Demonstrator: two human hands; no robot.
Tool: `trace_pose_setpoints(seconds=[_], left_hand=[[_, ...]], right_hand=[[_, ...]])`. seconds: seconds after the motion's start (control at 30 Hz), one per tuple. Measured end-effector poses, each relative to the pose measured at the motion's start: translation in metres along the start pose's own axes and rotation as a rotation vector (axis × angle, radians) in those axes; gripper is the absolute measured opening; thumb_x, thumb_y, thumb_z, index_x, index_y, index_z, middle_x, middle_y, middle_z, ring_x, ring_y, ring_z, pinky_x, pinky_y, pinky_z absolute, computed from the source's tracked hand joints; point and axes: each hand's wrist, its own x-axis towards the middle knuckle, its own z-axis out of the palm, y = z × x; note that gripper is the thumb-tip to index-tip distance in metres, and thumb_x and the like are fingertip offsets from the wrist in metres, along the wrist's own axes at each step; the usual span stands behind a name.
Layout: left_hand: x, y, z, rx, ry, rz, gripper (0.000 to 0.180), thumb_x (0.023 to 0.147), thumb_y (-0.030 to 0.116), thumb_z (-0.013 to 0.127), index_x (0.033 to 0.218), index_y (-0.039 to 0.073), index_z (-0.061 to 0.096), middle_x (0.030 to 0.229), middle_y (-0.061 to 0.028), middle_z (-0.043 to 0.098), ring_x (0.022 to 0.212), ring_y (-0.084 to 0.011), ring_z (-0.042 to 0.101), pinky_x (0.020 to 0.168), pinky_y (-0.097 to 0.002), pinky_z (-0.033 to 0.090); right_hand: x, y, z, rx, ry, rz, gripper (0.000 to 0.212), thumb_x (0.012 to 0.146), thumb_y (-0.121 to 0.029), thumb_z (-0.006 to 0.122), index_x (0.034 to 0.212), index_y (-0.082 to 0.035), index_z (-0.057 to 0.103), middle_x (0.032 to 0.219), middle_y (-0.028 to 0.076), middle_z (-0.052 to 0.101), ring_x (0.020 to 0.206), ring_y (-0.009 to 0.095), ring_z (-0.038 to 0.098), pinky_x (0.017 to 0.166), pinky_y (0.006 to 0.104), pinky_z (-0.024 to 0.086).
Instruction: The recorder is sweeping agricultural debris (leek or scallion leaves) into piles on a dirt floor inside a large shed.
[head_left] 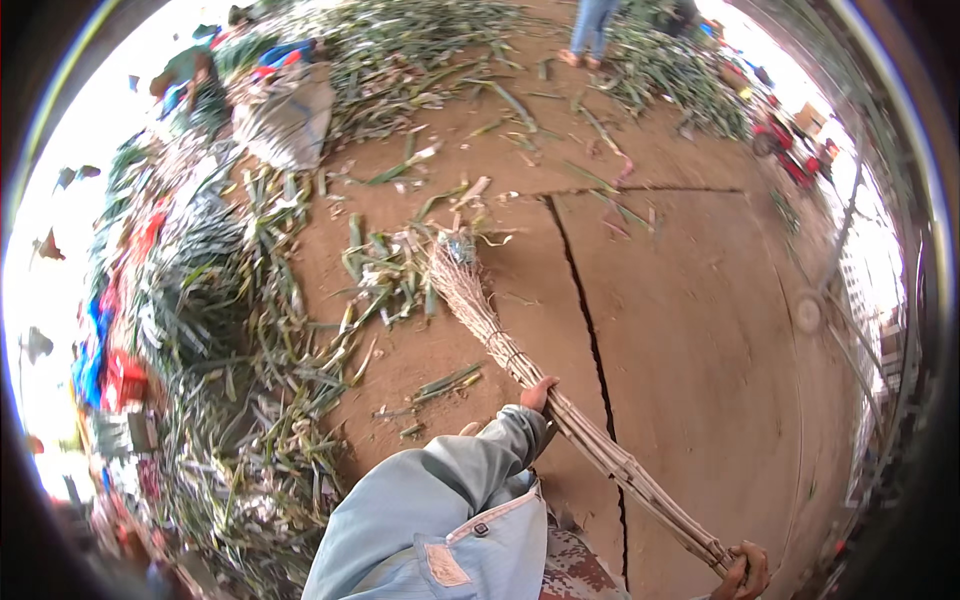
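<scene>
A long broom [600,445] of bundled sticks slants from the lower right up to the middle of the view. My left hand [540,393] is closed round it partway along, just behind the bound, spreading twigs. At the handle's lower end, my right hand [745,572] grips the sticks. The brush end [458,280] rests on the brown floor against a loose heap of leek trimmings [385,270], green leaf pieces and pale scraps. A few cut stalks [447,383] lie between this heap and my left sleeve.
Piled leeks and leaves [200,290] line the left side, with a pale sack [285,120] at the far left. Another person's legs [592,30] stand at the far edge beside more leeks. A dark crack [585,310] runs along the floor. A red vehicle [790,145] is at the far right.
</scene>
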Motion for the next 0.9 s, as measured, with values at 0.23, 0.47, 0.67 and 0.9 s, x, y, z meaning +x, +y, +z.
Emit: trace_pose_setpoints(seconds=[0.23, 0.47, 0.67, 0.9], left_hand=[[-0.042, 0.079, -0.146, -0.470, 0.101, 0.090, 0.028, 0.082, 0.023, 0.074, 0.091, -0.001, 0.063, 0.073, -0.0100, 0.063, 0.062, -0.0257, 0.065, 0.062, -0.0405, 0.058], [-0.094, 0.093, -0.275, -0.803, 0.217, 0.172, 0.021, 0.086, 0.018, 0.068, 0.090, 0.003, 0.054, 0.066, -0.0100, 0.054, 0.057, -0.0305, 0.062, 0.068, -0.0490, 0.064], [-0.105, 0.051, -0.424, -0.715, 0.627, 0.269, 0.023, 0.080, 0.023, 0.073, 0.088, 0.006, 0.060, 0.069, -0.0103, 0.059, 0.058, -0.0294, 0.063, 0.058, -0.0457, 0.058], [-0.107, 0.042, -0.422, -0.731, 0.625, 0.267, 0.025, 0.083, 0.028, 0.068, 0.084, 0.005, 0.060, 0.070, -0.0124, 0.063, 0.060, -0.0311, 0.064, 0.059, -0.0483, 0.057]], right_hand=[[0.103, -0.101, 0.085, 0.138, -0.121, -0.238, 0.019, 0.080, -0.006, 0.056, 0.091, 0.000, 0.070, 0.077, 0.017, 0.068, 0.068, 0.030, 0.067, 0.064, 0.0398, 0.055], [0.151, -0.216, 0.169, 0.311, -0.348, -0.474, 0.016, 0.078, -0.005, 0.059, 0.085, 0.000, 0.071, 0.075, 0.016, 0.069, 0.067, 0.028, 0.068, 0.063, 0.0388, 0.055], [0.149, -0.270, 0.251, 0.419, -0.632, -0.460, 0.016, 0.078, -0.003, 0.058, 0.084, 0.001, 0.073, 0.075, 0.015, 0.069, 0.068, 0.027, 0.069, 0.064, 0.0367, 0.055], [0.165, -0.215, 0.293, 0.611, -0.618, -0.200, 0.019, 0.086, -0.009, 0.060, 0.095, 0.002, 0.073, 0.081, 0.014, 0.072, 0.072, 0.022, 0.069, 0.069, 0.0347, 0.056]])
